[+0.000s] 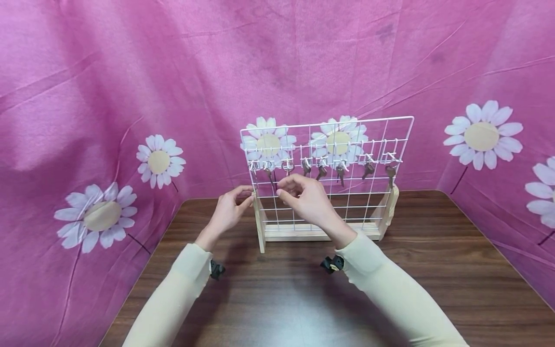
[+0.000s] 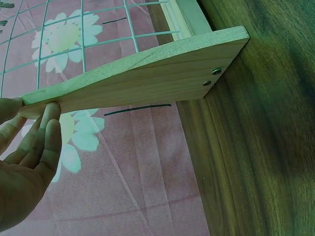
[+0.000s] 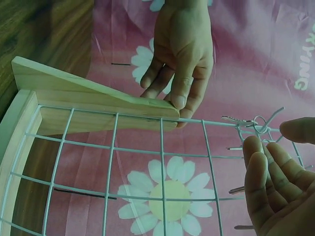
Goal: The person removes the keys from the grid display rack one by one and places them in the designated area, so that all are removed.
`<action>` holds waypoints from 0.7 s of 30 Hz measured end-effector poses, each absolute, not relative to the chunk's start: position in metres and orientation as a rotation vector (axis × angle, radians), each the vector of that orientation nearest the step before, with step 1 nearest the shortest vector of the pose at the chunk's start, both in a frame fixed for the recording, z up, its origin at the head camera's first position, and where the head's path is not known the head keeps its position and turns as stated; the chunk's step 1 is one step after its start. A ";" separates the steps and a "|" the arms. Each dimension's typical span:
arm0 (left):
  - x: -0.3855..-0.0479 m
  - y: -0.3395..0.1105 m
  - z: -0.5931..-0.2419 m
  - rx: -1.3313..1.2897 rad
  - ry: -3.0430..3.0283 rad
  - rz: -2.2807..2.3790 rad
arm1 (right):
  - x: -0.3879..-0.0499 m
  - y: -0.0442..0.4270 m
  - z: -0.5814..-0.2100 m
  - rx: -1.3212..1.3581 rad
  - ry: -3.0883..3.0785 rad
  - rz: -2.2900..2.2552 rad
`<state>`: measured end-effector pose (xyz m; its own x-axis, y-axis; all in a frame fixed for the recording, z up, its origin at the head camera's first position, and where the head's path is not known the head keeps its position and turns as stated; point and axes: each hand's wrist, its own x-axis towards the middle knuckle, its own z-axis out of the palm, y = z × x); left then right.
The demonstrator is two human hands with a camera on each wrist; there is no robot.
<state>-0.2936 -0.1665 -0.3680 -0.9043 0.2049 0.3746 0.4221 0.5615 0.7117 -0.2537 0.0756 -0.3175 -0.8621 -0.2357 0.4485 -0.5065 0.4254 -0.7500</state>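
Note:
A white wire grid rack (image 1: 327, 126) stands on wooden side supports, with several keys (image 1: 368, 169) hanging in a row from its hooks. My left hand (image 1: 230, 208) pinches the upper end of the left wooden side panel (image 2: 142, 78), thumb on its edge and fingertips against its outer face. In front of the row's left part, my right hand (image 1: 309, 198) is raised with loosely bent fingers and the thumb apart. In the right wrist view, a key ring (image 3: 259, 122) hangs near those fingertips (image 3: 253, 143); nothing shows between thumb and fingers.
The rack's wooden base bar (image 1: 299, 235) lies on a dark brown wooden table (image 1: 277, 299). A pink cloth (image 1: 208, 96) with white daisies hangs behind and at both sides. Black straps (image 1: 333, 264) sit at both wrists.

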 end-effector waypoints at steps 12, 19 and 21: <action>-0.295 -0.167 -0.369 -0.489 -2.556 -1.278 | -0.260 0.060 -0.317 0.647 -2.388 1.453; -0.295 -0.166 -0.368 -0.473 -2.565 -1.254 | -0.263 0.050 -0.315 0.673 -2.369 1.430; -0.295 -0.166 -0.368 -0.471 -2.566 -1.249 | -0.263 0.048 -0.315 0.667 -2.368 1.415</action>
